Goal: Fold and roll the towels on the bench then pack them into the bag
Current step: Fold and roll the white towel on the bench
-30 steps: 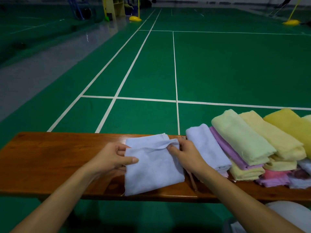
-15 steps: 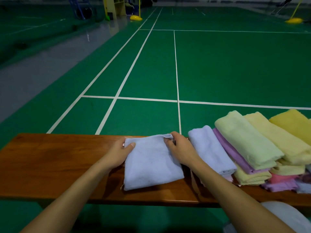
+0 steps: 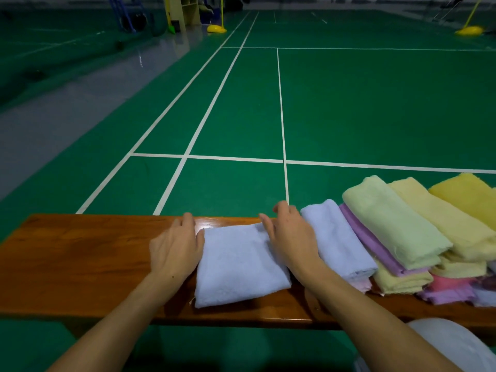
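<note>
Counter (image 3: 80, 253): long, glossy wood, narrow front to back. A stack of folded towels (image 3: 397, 232) sits just right of the right hand, overlapping and leaning; a careless elbow or sleeve could drag the stack off the near edge.

Pale blue towel (image 3: 239, 264): folded square, lying flat between both hands, its near corner close to the counter's front edge. Slick wood; it may skid or unfold when rolling starts.

Left hand (image 3: 175, 249): fingers flat, spread, touching the towel's left edge, gripping nothing.

Right hand (image 3: 291, 234): fingers relaxed, resting on the towel's far right corner. An uneven push from the two hands would skew the roll.

Bag: not in view.
</note>
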Demonstrator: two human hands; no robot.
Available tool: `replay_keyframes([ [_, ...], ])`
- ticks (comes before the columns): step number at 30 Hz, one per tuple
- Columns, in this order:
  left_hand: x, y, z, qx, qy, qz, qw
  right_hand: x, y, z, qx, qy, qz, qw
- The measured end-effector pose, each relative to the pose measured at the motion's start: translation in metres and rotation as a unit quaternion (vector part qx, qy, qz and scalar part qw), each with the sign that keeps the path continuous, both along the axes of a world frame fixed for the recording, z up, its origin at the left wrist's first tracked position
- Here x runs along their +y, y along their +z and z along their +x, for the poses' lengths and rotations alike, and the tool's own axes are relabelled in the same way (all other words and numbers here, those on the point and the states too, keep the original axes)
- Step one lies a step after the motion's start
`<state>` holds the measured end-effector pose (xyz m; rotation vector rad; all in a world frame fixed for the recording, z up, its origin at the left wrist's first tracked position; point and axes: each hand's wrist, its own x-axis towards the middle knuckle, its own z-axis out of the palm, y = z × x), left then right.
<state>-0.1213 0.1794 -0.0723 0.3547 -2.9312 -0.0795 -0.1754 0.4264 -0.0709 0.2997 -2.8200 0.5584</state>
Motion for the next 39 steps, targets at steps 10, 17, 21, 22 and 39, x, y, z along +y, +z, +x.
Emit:
replay_keyframes([
  [10,0.037,-0.032,0.034,-0.142,-0.214,-0.026,0.966,0.000,-0.036,0.039,-0.054,0.270,0.149,0.950],
  [17,0.011,-0.037,0.020,-0.137,-0.215,-0.005,0.967,0.005,-0.039,0.033,-0.102,0.246,0.144,0.953],
  [21,-0.004,-0.024,0.017,-0.106,-0.219,0.010,0.970,0.013,-0.024,0.030,-0.043,0.236,0.161,0.957],
  [22,-0.007,-0.021,0.019,-0.086,-0.230,0.027,0.969,0.017,-0.019,0.030,-0.014,0.241,0.154,0.958],
  [39,-0.008,0.010,0.064,-0.116,-0.301,0.042,0.946,0.047,-0.002,0.061,-0.046,0.333,0.168,0.927],
])
